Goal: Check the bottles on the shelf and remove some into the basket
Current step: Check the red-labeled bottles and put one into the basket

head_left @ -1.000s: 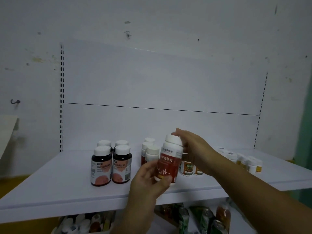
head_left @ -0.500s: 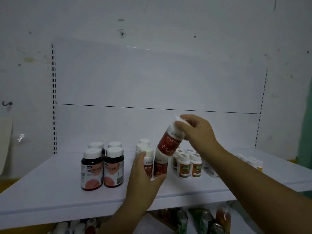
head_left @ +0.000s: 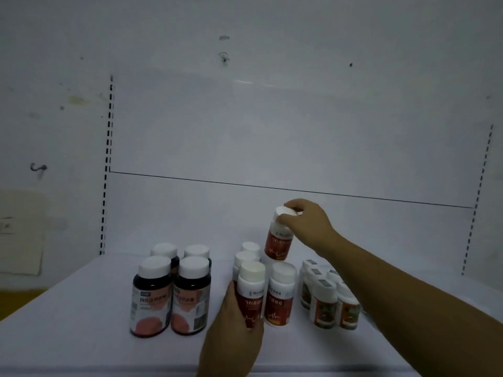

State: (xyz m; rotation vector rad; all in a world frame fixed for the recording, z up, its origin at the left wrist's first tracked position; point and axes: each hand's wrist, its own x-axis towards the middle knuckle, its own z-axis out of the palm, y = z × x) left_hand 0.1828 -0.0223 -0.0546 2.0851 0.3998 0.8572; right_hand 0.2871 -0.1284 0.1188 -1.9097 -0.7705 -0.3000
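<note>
Your right hand pinches the white cap of a red-labelled raised bottle, holding it in the air, slightly tilted, above and behind the red-labelled row. Your left hand is wrapped round the lower body of the front bottle of that row, which stands upright on the shelf. Just to its right stands a matching bottle, and more white caps show behind.

To the left, a little apart, are four dark bottles in a square. To the right is a cluster of small bottles with orange and green labels.

You look to be mid-check, with one bottle picked out. The basket is not in view, so the next move likely calls for carrying the raised bottle clear of the caps beneath it and down off the shelf. Hold the cap firmly, since a loose lid could drop the bottle onto the row.
</note>
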